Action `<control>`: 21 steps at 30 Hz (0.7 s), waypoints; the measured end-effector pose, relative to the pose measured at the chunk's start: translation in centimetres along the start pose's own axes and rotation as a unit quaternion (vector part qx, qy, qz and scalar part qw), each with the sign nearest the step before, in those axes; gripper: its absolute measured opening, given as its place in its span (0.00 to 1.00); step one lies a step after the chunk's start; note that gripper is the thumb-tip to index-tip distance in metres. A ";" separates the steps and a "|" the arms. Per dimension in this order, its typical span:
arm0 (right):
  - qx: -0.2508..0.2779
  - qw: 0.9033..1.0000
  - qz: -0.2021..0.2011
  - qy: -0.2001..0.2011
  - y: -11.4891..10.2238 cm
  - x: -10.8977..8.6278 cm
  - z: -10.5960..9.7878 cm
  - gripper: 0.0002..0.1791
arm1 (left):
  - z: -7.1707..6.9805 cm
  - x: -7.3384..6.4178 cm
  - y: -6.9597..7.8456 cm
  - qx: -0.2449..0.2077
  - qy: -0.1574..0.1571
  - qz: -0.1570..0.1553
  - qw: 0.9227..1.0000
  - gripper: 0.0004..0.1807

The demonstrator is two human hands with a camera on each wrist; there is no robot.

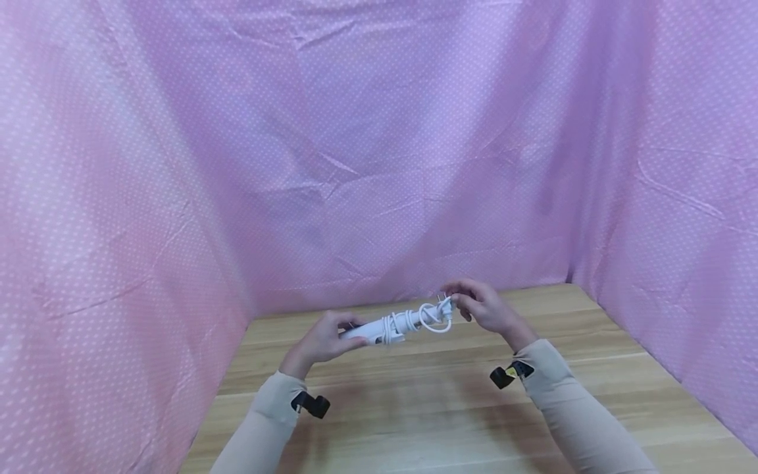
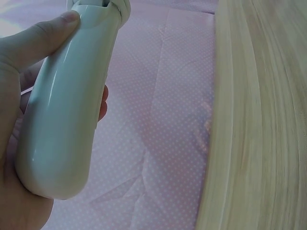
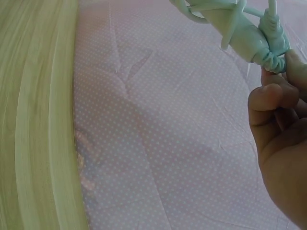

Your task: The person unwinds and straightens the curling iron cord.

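A long white handheld electric appliance is held up above the table, its exact kind unclear. Its wide, smooth, rounded end lies in my left hand, thumb along one side and fingers around the other. White cord winds about the middle of the body and loops near the narrow end. At that narrow end my right hand pinches the ribbed cord sleeve between thumb and forefinger. The white plug sits right beside the sleeve, its prongs pointing upward in the head view.
Beneath both hands is a light wood-grain table. Pink dotted cloth hangs behind it and along both sides. Each wrist carries a small black camera mount, on the left sleeve and the right sleeve.
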State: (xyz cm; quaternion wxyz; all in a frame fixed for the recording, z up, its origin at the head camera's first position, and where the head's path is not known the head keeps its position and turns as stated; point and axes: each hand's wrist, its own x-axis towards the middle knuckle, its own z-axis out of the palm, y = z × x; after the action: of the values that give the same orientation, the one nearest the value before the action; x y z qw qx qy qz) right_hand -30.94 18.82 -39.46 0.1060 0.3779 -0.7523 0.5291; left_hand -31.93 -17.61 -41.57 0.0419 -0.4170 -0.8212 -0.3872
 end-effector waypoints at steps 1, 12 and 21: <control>-0.001 1.000 0.010 0.005 0.0 0.0 0.1 0.11 | 0.0 0.0 0.0 0.001 0.001 -0.001 1.000 0.15; -0.129 0.984 -0.037 0.116 -0.2 0.0 1.4 0.09 | 0.2 0.0 -0.4 -0.008 0.010 -0.002 1.000 0.16; -0.290 0.936 -0.180 0.092 -0.4 0.4 1.6 0.10 | 0.1 -0.2 -0.7 -0.027 0.008 0.007 1.000 0.14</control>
State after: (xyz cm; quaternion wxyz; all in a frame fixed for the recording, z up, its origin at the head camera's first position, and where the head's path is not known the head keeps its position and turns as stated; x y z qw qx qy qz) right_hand -30.60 17.20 -39.58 0.3730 0.4101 -0.7791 0.2926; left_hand -32.24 -17.95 -42.10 0.0399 -0.4201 -0.8074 -0.4123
